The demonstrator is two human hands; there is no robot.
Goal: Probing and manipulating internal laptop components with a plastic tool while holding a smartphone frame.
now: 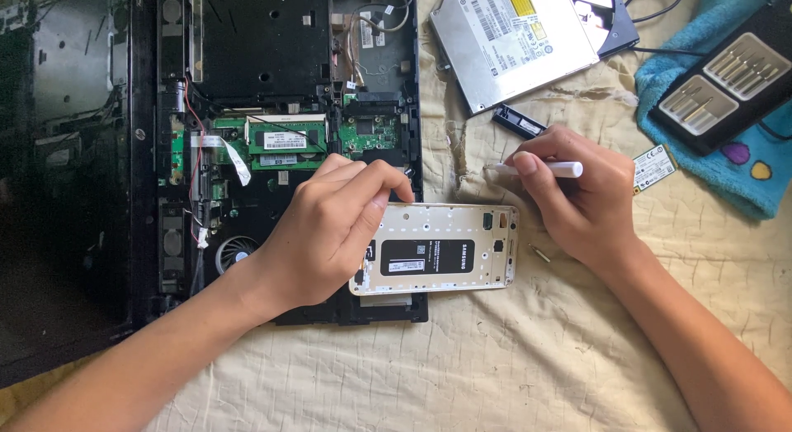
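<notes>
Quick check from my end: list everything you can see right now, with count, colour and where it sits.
Opened laptop: one, black, green boards showing, left on the cloth.
Phone frame: one, pale gold, back up, partly over laptop's lower right edge.
Optical drive: one, silver, top centre.
Bit case: one, black, silver bits, top right on blue towel.
Small card: one, white-green, by towel.
Cloth: one, cream, beneath everything.
Left hand: on the phone frame's left end.
Right hand: holding white tool.
</notes>
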